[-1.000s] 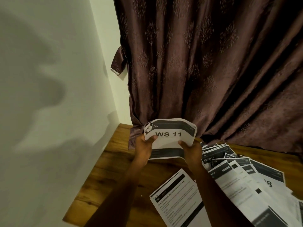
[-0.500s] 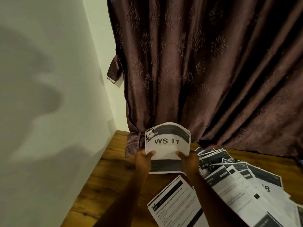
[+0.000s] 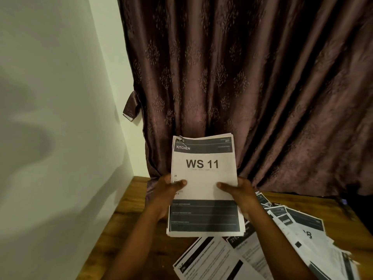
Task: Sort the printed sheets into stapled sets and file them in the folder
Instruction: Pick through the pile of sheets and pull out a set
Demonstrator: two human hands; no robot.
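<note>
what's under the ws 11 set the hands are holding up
Below the WS 11 set, held by the left hand and right hand, lie the wooden table and loose printed sheets. Whatever lies directly behind it is hidden.

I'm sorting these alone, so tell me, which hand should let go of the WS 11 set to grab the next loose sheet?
Probably the right hand: the loose sheets are fanned on the table on its side, while the left hand can keep gripping the WS 11 set.

Held stapled set (image 3: pixel 203 184): header "KITCHEN", corner "#11", big "WS 11". Sheet on the table (image 3: pixel 308 231): partial "8". Other print too small to read.
</note>
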